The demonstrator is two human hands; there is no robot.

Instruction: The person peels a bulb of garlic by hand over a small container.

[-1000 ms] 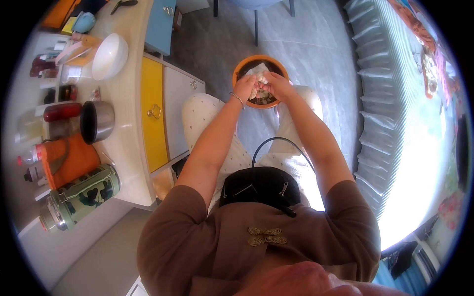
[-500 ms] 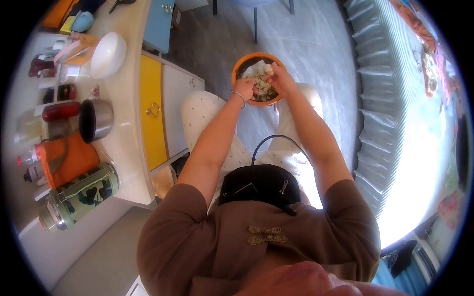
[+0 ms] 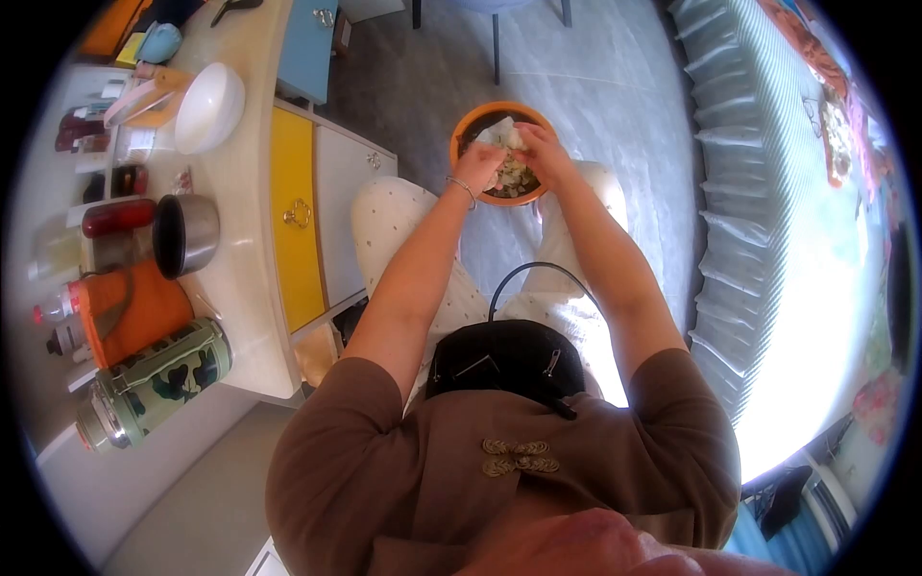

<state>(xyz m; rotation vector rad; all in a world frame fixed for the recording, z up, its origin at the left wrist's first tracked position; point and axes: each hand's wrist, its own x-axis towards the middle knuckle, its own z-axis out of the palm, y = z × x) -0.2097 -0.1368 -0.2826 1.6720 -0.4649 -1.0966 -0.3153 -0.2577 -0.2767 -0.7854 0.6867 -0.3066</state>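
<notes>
Both of my hands are over an orange-rimmed bin that stands on the floor between my knees. In my right hand is a small whitish lump that looks like a garlic bulb, held by closed fingers. My left hand, with a bracelet at the wrist, is closed close beside it. Its fingertips are partly hidden, and I cannot make out what they pinch. Inside the bin lie pale, papery peelings and a crumpled white sheet.
On the left, a counter bears a white bowl, a steel pot and a camouflage flask. Below are yellow and white cabinet fronts. A black bag rests on my lap. A bed with a frilled cover is at right.
My left hand has turned and lifted slightly, its fingers now nearer the right hand. My right hand has shifted a little to the left with the whitish bulb.
</notes>
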